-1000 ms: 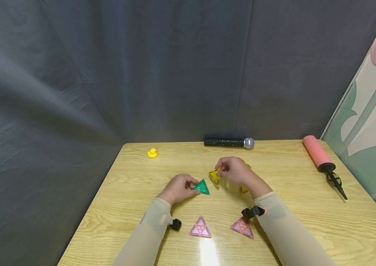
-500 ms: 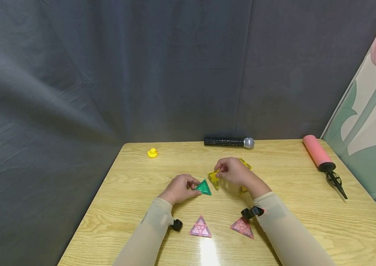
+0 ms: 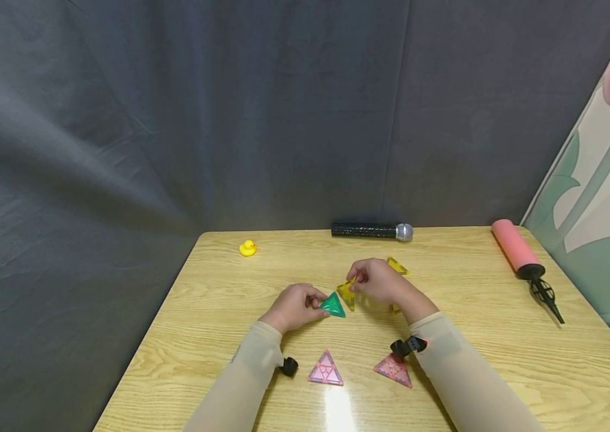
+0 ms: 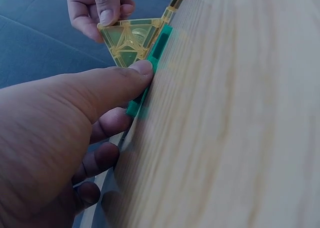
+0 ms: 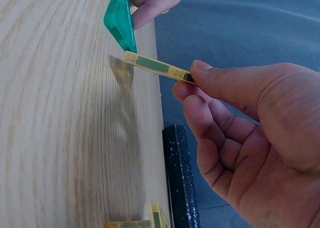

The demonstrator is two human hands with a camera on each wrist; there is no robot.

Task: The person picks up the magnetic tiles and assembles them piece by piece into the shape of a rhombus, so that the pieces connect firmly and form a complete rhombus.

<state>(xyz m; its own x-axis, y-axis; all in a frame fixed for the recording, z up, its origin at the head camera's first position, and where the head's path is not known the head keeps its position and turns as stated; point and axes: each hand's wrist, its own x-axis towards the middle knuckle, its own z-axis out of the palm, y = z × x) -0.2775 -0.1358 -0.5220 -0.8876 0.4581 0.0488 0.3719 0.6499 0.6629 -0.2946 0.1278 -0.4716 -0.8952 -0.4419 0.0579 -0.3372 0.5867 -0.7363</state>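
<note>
My left hand (image 3: 293,305) pinches a green triangular magnetic tile (image 3: 333,305) between thumb and fingers, low over the table. Just right of it, my right hand (image 3: 377,281) pinches a yellow triangular magnetic tile (image 3: 346,294) by its upper corner, so the tile stands on edge. In the right wrist view, the near end of the yellow tile (image 5: 155,66) is right at the lower corner of the green tile (image 5: 120,25). More yellow tile (image 3: 399,266) shows behind the right hand, partly hidden by the wrist. Two pink triangular tiles (image 3: 325,369) lie flat nearer the front, one beside the right wrist camera.
On the wooden table (image 3: 213,336), a yellow rubber duck (image 3: 248,248) sits at back left. A black microphone (image 3: 364,230) lies along the back edge. A pink balloon pump (image 3: 515,246) lies at the right. A dark curtain (image 3: 305,120) hangs behind.
My left hand has slid the green tile slightly right, towards the yellow one. My right hand has shifted the yellow tile a little left and towards the front, narrowing the gap.
</note>
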